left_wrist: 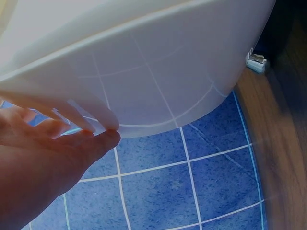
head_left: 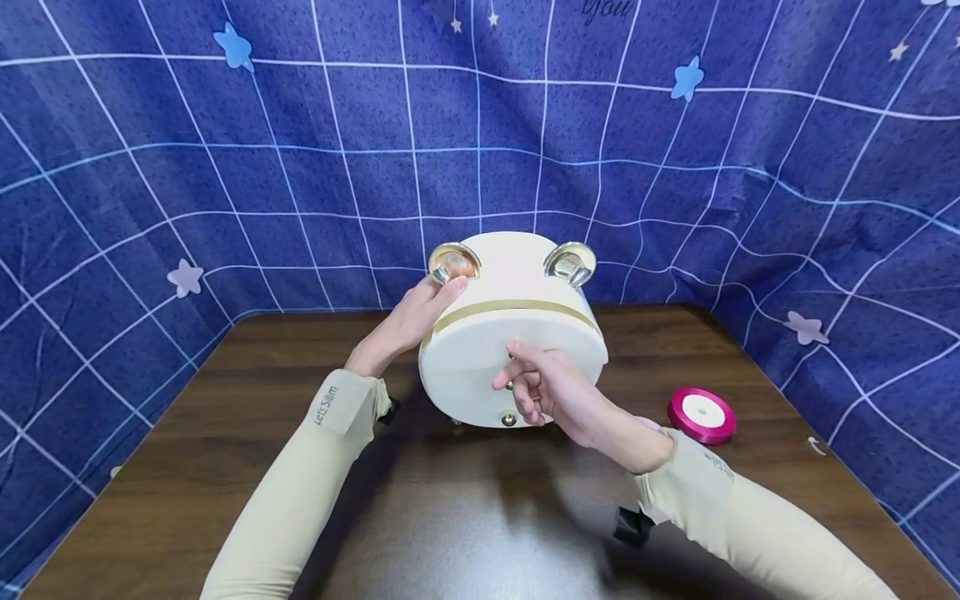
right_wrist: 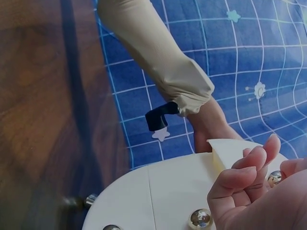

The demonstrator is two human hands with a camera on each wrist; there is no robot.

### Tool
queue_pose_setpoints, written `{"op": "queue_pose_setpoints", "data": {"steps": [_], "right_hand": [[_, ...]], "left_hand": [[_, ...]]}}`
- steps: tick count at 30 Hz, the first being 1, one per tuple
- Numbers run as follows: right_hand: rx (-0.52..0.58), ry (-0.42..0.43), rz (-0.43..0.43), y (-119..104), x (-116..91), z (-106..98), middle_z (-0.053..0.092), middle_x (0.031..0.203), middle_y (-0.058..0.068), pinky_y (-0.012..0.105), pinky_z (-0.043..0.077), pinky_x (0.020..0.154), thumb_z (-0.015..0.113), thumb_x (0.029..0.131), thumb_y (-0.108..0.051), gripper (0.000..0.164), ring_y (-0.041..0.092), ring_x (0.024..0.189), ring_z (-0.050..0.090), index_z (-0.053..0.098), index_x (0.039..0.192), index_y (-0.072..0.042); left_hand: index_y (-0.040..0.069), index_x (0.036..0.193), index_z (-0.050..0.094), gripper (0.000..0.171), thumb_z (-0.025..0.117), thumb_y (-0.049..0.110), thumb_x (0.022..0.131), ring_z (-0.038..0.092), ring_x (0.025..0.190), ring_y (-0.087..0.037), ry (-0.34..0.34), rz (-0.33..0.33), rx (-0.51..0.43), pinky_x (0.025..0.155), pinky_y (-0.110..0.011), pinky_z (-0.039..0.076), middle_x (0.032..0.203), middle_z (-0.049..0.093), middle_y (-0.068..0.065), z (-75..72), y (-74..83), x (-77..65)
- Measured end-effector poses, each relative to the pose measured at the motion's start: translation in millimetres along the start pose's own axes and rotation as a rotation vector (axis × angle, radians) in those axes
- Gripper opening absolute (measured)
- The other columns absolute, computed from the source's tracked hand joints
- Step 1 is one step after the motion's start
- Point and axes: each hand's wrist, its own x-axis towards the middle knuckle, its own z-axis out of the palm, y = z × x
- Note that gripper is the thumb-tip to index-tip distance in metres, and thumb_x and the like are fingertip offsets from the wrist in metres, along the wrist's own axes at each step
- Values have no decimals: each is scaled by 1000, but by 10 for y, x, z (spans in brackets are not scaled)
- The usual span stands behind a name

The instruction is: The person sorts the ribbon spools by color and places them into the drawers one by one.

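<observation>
A glossy white rounded box [head_left: 468, 358] with a gold band and two gold-rimmed ears stands on the table. My left hand [head_left: 420, 312] rests on its left side, thumb near the left ear [head_left: 453, 262]. In the left wrist view, nearly straight fingers [left_wrist: 103, 139] touch the glossy side wall. My right hand [head_left: 562, 387] is at the front face, thumb and fingers around the upper gold knob [right_wrist: 274, 178], which they partly hide. Beside them, the edge of the top drawer [right_wrist: 218, 160] stands out from the face. A middle knob [right_wrist: 200, 219] and a bottom knob [head_left: 508, 419] sit below.
A spool of pink ribbon [head_left: 702, 414] lies on the dark wooden table [head_left: 450, 533] to the right. Small metal feet [right_wrist: 90, 200] hold up the box. A blue gridded cloth [head_left: 360, 183] with stars hangs behind and at the sides.
</observation>
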Motion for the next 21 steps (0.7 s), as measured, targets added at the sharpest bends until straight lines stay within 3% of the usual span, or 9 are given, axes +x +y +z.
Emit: {"op": "queue_pose_setpoints", "data": {"steps": [10, 16, 21], "right_hand": [[2, 33, 15, -21, 96, -34, 49, 48, -5, 20, 32, 43, 41, 101, -40, 43, 8, 43, 43, 68, 83, -11], [8, 44, 19, -9, 169, -78, 49, 48, -6, 19, 26, 41, 41, 100, -42, 43, 7, 41, 41, 68, 84, -12], [25, 31, -6, 1, 206, -113, 49, 48, -6, 19, 23, 40, 42, 101, -41, 43, 7, 40, 40, 69, 85, -12]], "left_hand": [[18, 135, 49, 56, 37, 58, 98, 53, 118, -22, 2, 2, 4, 105, -44, 40, 126, 57, -8, 0, -10, 19], [19, 132, 51, 53, 37, 57, 98, 64, 101, -21, -1, -8, -10, 94, -40, 49, 112, 65, -8, 12, -2, 9], [19, 130, 52, 51, 37, 57, 98, 66, 96, -20, -1, 2, -6, 88, -38, 51, 111, 64, -7, 8, 3, 11]]}}
